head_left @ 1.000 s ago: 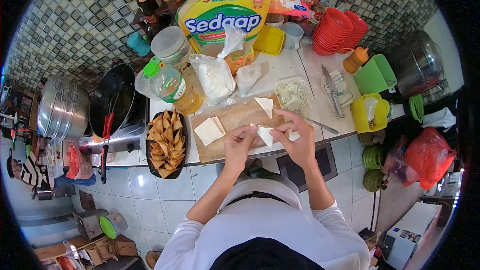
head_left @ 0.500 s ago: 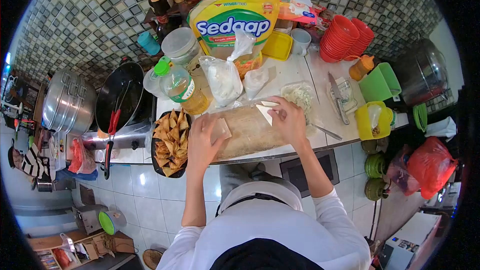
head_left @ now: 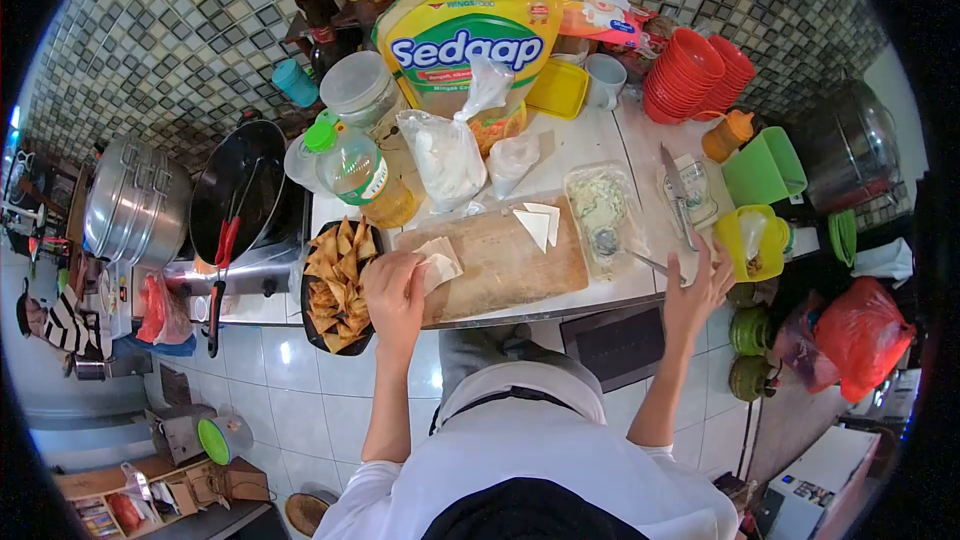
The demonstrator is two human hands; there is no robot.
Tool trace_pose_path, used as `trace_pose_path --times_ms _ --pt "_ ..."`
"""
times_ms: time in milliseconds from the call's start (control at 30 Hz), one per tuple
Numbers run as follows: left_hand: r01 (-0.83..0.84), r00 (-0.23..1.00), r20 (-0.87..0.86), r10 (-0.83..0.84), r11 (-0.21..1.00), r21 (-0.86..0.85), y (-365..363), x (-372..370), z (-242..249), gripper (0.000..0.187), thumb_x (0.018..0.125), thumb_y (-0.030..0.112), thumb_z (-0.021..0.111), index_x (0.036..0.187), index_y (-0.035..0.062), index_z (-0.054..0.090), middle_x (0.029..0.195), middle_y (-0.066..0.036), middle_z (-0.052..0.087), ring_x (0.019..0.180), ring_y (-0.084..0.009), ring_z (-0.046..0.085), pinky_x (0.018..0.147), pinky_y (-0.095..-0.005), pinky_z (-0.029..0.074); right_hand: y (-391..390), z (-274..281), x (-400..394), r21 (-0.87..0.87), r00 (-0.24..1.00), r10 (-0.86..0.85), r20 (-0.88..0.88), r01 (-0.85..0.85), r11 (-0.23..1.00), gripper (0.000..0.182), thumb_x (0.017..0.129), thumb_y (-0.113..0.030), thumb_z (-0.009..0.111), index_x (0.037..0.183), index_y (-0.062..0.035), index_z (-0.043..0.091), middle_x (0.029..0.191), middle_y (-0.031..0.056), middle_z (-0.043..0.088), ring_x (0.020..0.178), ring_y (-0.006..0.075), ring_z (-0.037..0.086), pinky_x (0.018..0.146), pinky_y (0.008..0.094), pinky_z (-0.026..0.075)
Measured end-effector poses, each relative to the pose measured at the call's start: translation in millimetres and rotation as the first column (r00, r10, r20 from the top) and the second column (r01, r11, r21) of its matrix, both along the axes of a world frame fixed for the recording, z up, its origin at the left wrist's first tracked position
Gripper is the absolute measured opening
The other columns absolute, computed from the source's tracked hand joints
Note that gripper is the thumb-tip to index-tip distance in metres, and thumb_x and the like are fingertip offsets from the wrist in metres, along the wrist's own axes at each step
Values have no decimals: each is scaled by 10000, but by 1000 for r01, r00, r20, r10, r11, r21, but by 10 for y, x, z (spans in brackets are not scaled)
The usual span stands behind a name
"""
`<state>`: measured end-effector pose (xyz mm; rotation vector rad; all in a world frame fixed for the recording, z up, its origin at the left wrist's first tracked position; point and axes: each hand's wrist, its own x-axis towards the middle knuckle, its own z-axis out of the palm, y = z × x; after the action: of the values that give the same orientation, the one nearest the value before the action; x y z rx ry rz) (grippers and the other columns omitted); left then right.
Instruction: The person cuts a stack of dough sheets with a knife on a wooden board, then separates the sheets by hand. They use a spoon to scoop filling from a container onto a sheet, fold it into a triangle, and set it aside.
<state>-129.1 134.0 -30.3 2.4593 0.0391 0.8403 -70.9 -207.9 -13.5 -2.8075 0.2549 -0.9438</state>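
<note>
Two folded white wrapper triangles (head_left: 538, 226) lie on the right half of the wooden board (head_left: 500, 265). At the board's left end, my left hand (head_left: 395, 285) is closed at the edge of a small stack of square wrappers (head_left: 440, 260); what its fingers pinch is too small to make out. My right hand (head_left: 696, 285) has its fingers apart near the handle of a spoon (head_left: 655, 263). The spoon's bowl rests in a clear tray of pale shredded filling (head_left: 600, 202). A black tray of folded brown triangles (head_left: 340, 285) sits left of the board.
A knife (head_left: 677, 190) lies behind my right hand, beside a yellow container (head_left: 750, 245). Behind the board stand an oil bottle (head_left: 365, 180), a tied plastic bag (head_left: 443, 160) and a yellow Sedaap pouch (head_left: 470, 40). A black wok (head_left: 240, 190) is on the left.
My right hand has let go of the white triangles and moved right toward the spoon handle. My left hand has shifted slightly left, its fingers now together. The filling tray is uncovered to view.
</note>
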Motion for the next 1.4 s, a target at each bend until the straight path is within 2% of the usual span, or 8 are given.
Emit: trace_pose_path --times_ms 133,233,300,400,500,600,900,1400 --pt "44 999 2 -46 930 -366 -209 -23 202 134 755 -11 633 885 6 656 778 -113 645 693 -255 614 634 -322 478 -393 -258 -45 212 988 139 -74 -120 970 380 820 -197 649 1179 -113 557 980 118 562 821 210 539 701 317 447" --pt "327 939 2 -345 887 -327 -432 16 91 138 743 -9 624 873 22 663 801 -114 652 693 -250 616 630 -324 491 -358 -197 -10 720 825 332 -457 124 683 332 853 -248 621 1124 -63 565 774 84 582 656 144 559 557 274 426" --pt "543 817 -36 -576 788 -291 -750 36 62 162 728 2 630 884 37 657 828 -105 647 776 -261 610 690 -333 495 -218 -352 56 942 927 375 -34 -95 322 243 883 -181 581 1079 -38 581 646 13 525 517 52 457 466 189 367" --pt "706 652 -71 -755 638 -307 -1257 -1 -57 139 745 65 650 883 42 652 1042 -123 609 963 -284 571 826 -375 480 69 -433 177 962 924 362 122 -200 185 178 912 -132 521 1013 -3 589 657 27 549 535 70 474 479 210 378" --pt "783 557 -163 -814 581 -223 -1620 24 -247 167 758 118 655 873 -1 637 1280 -195 445 1170 -322 455 942 -399 417 135 -235 201 687 856 513 68 -413 598 165 920 -105 491 991 3 594 702 51 581 533 77 479 492 225 393" --pt "779 546 -272 -793 599 -186 -1783 46 -441 172 783 120 634 825 -46 621 1415 -256 220 1307 -378 278 1025 -405 337 63 -109 186 534 811 581 73 -524 664 160 912 -81 482 994 6 589 761 93 616 561 122 527 523 253 429" --pt "771 597 -301 -743 636 -41 -1805 70 -653 230 820 168 576 693 -20 614 1463 -258 114 1367 -399 117 1026 -509 317 110 -290 145 180 536 844 -1 -830 528 188 735 39 565 913 -22 573 838 122 625 726 316 599 620 376 502" --pt "775 565 -360 -742 627 -76 -1768 79 -602 215 778 165 614 658 -13 601 1477 -233 110 1380 -363 103 1033 -505 307 72 -306 178 452 596 798 90 -738 501 206 733 82 547 917 1 593 835 158 616 746 335 599 638 373 490"
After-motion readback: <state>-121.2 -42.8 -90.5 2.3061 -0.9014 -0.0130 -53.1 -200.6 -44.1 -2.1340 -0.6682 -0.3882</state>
